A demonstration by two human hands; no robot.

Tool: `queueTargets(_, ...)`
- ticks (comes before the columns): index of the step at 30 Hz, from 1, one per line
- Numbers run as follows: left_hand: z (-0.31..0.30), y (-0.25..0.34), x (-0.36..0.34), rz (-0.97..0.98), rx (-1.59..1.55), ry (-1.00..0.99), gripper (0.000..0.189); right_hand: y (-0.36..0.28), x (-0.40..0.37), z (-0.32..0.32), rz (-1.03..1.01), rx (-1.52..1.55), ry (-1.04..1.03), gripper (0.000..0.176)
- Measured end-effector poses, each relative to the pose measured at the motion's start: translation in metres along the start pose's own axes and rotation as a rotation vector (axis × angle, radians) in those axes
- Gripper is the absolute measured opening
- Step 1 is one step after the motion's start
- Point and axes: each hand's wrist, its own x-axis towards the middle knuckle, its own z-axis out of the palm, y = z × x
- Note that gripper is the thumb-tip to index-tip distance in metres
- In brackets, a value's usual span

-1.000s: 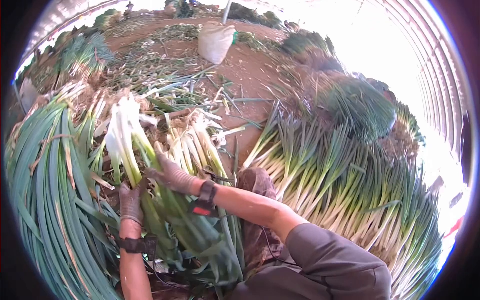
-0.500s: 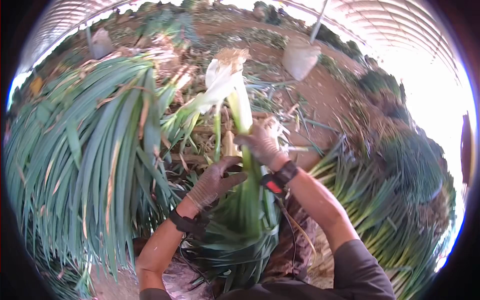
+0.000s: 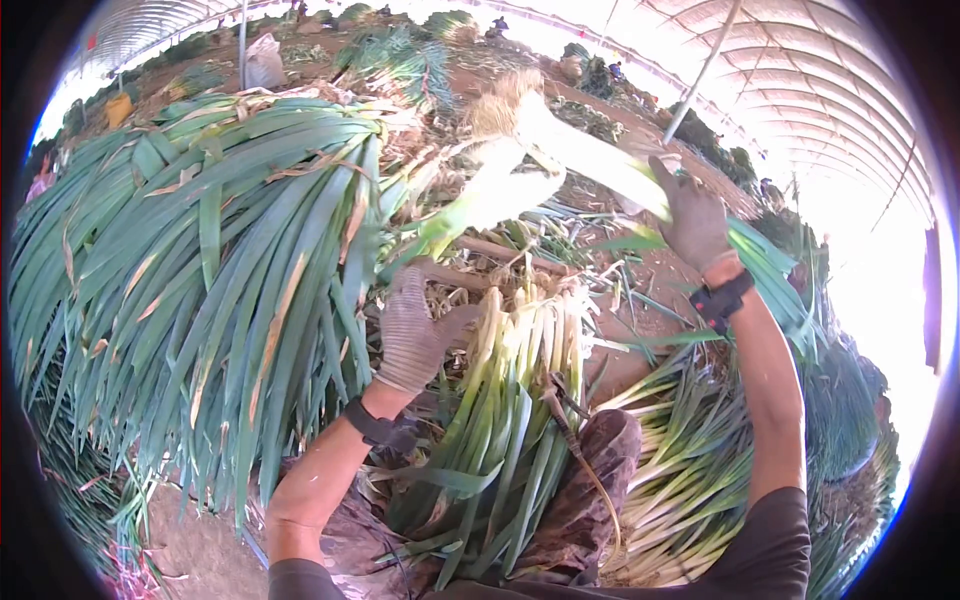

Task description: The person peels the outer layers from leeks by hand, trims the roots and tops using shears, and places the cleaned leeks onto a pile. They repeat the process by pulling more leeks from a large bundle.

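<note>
My gloved right hand [image 3: 690, 215] is raised and wrapped round the green part of a leek [image 3: 590, 150]. Its bushy roots point up and left, and its leaves trail behind the hand. A pale outer layer [image 3: 500, 190] peels away from the shank toward a heap of leeks [image 3: 230, 250] on the left. Below that layer my gloved left hand [image 3: 415, 330] has its fingers stretched and thumb apart, holding nothing. Beside it, a bundle of leeks with pale stalks [image 3: 510, 340] lies against my legs.
A thin nozzle with a tan hose [image 3: 590, 465] stands by my right knee [image 3: 600, 450]. More leeks [image 3: 690, 440] lie at the right. A wooden bar [image 3: 515, 255] crosses behind the bundle. Farther off are a white sack [image 3: 264, 62], poles and people under an arched roof.
My right hand has swung up and right with the leek, which now slants across the view. My left hand has come away from its leaves and opened. The view has shifted too.
</note>
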Motion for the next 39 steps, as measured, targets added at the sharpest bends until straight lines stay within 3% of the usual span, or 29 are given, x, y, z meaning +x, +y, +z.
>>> queueTargets(1,0.004,-0.010,-0.004,0.011,0.096,-0.047,0.092,0.010,-0.016,0.010,-0.011,-0.006,0.005,0.090)
queueTargets(5,0.027,-0.010,-0.019,0.081,0.089,-0.264,0.119,0.014,-0.091,0.015,0.065,0.007,-0.210,0.092)
queueTargets(10,0.076,0.055,-0.019,0.112,0.199,-0.407,0.129,-0.005,-0.180,0.033,0.142,0.149,-0.385,0.103)
queueTargets(12,0.112,0.078,-0.016,0.066,0.239,-0.369,0.120,-0.011,-0.205,0.041,0.137,0.217,-0.421,0.098)
queueTargets(15,0.158,0.107,-0.017,-0.194,0.354,-0.214,0.084,-0.023,-0.235,0.039,0.142,0.368,-0.376,0.094)
queueTargets(18,0.174,0.082,-0.012,-0.298,0.199,-0.515,0.048,-0.018,-0.257,0.037,0.208,0.488,-0.426,0.092)
queueTargets(19,0.173,0.075,-0.011,-0.285,0.197,-0.423,0.017,-0.014,-0.267,0.039,0.245,0.507,-0.395,0.088)
queueTargets(20,0.171,0.054,-0.003,-0.266,0.140,-0.304,0.012,-0.007,-0.278,0.038,0.247,0.549,-0.378,0.087)
queueTargets(23,0.123,-0.013,0.074,-0.379,-0.091,0.003,0.014,0.023,-0.325,0.030,0.311,0.694,-0.386,0.084)
queueTargets(26,0.046,0.015,0.167,-0.506,-0.489,0.193,0.033,0.059,-0.372,0.068,0.534,0.927,-0.371,0.076)
queueTargets(27,0.047,0.040,0.175,-0.561,-0.499,0.157,0.036,0.060,-0.377,0.076,0.540,1.080,-0.242,0.071)
queueTargets(28,0.052,0.060,0.164,-0.420,-0.353,-0.011,0.039,0.061,-0.380,0.085,0.575,1.118,-0.272,0.070)
queueTargets(29,0.069,0.105,0.131,-0.392,-0.582,-0.126,0.035,0.061,-0.381,0.095,0.605,1.159,-0.299,0.069)
queueTargets(31,0.118,0.120,0.087,-0.554,-0.717,-0.366,0.039,0.051,-0.378,0.092,0.638,1.242,-0.345,0.066)
queueTargets(32,0.143,0.134,0.059,-0.470,-0.928,-0.434,0.056,0.044,-0.373,0.086,0.628,1.220,-0.380,0.068)
queueTargets(34,0.185,0.125,0.015,-0.494,-0.912,-0.463,0.077,0.030,-0.367,0.070,0.554,1.177,-0.355,0.069)
queueTargets(36,0.208,0.117,-0.014,-0.549,-0.833,-0.457,0.094,0.021,-0.364,0.056,0.602,1.170,-0.399,0.070)
queueTargets(37,0.200,0.127,-0.025,-0.626,-1.044,-0.500,0.077,0.018,-0.363,0.048,0.607,1.152,-0.414,0.071)
queueTargets(39,0.208,0.115,-0.042,-0.703,-1.175,-0.663,0.065,0.013,-0.366,0.044,0.559,1.124,-0.431,0.070)
